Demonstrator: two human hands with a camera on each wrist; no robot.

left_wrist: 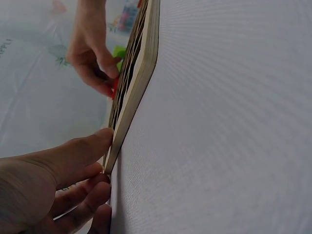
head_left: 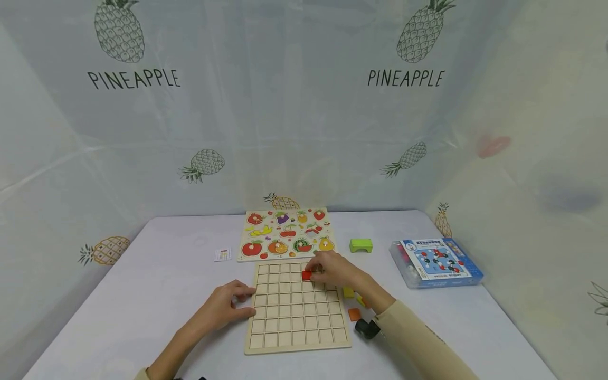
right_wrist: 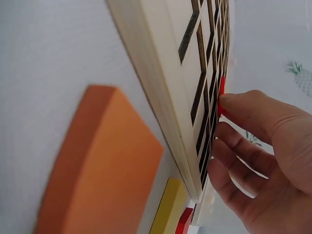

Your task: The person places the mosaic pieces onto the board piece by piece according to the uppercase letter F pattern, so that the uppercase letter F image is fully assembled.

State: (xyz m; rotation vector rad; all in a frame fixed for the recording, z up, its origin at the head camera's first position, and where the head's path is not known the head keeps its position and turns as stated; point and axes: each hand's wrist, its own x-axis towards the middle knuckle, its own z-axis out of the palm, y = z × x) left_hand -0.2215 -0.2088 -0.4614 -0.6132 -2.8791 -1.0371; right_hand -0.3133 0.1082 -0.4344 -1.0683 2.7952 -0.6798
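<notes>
A pale wooden grid board (head_left: 285, 311) with square cells lies flat on the table in the head view. My right hand (head_left: 334, 268) pinches a small red square tile (head_left: 306, 275) over the upper right cells. The right wrist view has the thumb against the tile (right_wrist: 222, 90), whose far side is hidden; I cannot tell if it sits fully in a cell. Against the board's left edge rests my left hand (head_left: 225, 306), thumb and forefinger spread apart. In the left wrist view its fingertips (left_wrist: 104, 136) touch the board's side.
Right of the board lie an orange block (head_left: 354, 314) and a yellow block (head_left: 349, 292). Behind it is a fruit puzzle (head_left: 285, 235), with a green arch block (head_left: 361, 245) alongside. A blue box (head_left: 437, 263) stands far right, a white card (head_left: 222, 255) left.
</notes>
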